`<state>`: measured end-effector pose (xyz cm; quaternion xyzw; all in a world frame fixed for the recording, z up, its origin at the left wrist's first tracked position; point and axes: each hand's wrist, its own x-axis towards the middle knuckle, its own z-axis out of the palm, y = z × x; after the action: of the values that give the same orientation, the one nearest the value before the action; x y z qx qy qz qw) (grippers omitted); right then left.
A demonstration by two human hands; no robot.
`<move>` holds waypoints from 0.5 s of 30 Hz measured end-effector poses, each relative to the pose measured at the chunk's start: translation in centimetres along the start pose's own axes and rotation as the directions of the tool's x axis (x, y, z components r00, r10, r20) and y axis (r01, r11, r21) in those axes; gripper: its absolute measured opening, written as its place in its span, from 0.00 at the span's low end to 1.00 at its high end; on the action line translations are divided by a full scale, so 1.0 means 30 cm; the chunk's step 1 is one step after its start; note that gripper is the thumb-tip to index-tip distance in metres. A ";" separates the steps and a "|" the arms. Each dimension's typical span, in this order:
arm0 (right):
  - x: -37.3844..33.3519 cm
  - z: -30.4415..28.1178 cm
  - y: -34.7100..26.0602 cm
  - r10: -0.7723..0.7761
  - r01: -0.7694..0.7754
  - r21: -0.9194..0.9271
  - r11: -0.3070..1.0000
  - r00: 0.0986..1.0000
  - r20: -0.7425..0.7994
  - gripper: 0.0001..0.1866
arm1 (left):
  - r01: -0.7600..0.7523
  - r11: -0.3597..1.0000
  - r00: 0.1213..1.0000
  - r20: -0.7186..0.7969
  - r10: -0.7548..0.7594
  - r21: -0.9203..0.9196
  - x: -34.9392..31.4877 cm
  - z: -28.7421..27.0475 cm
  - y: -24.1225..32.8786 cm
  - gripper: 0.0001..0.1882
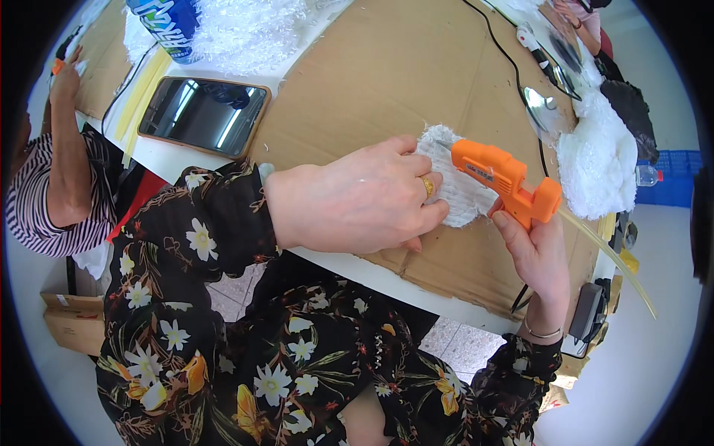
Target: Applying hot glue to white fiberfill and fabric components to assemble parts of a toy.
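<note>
My right hand (537, 249) is wrapped round the grip of an orange hot glue gun (491, 169), with a pale glue stick (613, 260) trailing from its back end. The gun's nozzle end points left, over a small white fuzzy piece of ribbed fabric (455, 195). Curled fingers of my left hand (364, 195), one wearing a gold ring, grip the left side of that piece. Those fingers hide part of the fabric, and its far underside does not show.
Brown cardboard (349, 82) covers the white table. A phone (204, 115), pale glue sticks (141, 93), a blue can (169, 30) and white tinsel-like material (253, 33) lie left. White fluffy material (595, 160) and a black cable (513, 56) are right. Co-workers sit at both sides.
</note>
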<state>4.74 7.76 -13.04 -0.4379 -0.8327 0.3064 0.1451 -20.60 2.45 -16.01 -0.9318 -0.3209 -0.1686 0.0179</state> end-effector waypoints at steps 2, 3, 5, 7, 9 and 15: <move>0.002 0.003 -0.001 -0.014 0.014 -0.002 1.000 1.000 0.001 0.09 | 0.010 1.000 1.000 0.002 -0.010 -0.006 -0.010 -0.006 0.003 0.13; -0.001 0.003 0.007 -0.010 0.010 -0.005 1.000 1.000 -0.009 0.09 | 0.001 1.000 1.000 0.000 -0.001 -0.013 -0.003 0.003 -0.004 0.13; -0.002 0.005 0.017 -0.019 0.019 0.002 1.000 0.999 -0.027 0.09 | -0.010 1.000 1.000 -0.009 0.010 -0.028 0.004 0.016 -0.012 0.13; -0.003 0.006 0.022 -0.034 0.034 0.009 0.999 0.999 -0.041 0.09 | -0.016 0.999 1.000 -0.009 0.016 -0.035 0.007 0.025 -0.019 0.13; -0.007 0.000 0.023 -0.014 0.014 0.014 1.000 0.999 -0.033 0.09 | -0.014 0.999 1.000 -0.004 0.014 -0.036 0.009 0.021 -0.017 0.13; -0.015 -0.010 0.033 0.007 -0.007 -0.021 1.000 1.000 -0.031 0.08 | -0.004 0.999 1.000 -0.017 0.004 -0.035 0.000 0.023 -0.011 0.14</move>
<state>5.79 7.92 -13.43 -0.4469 -0.8320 0.2914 0.1522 -20.61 2.82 -16.69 -0.9312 -0.3158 -0.1818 0.0047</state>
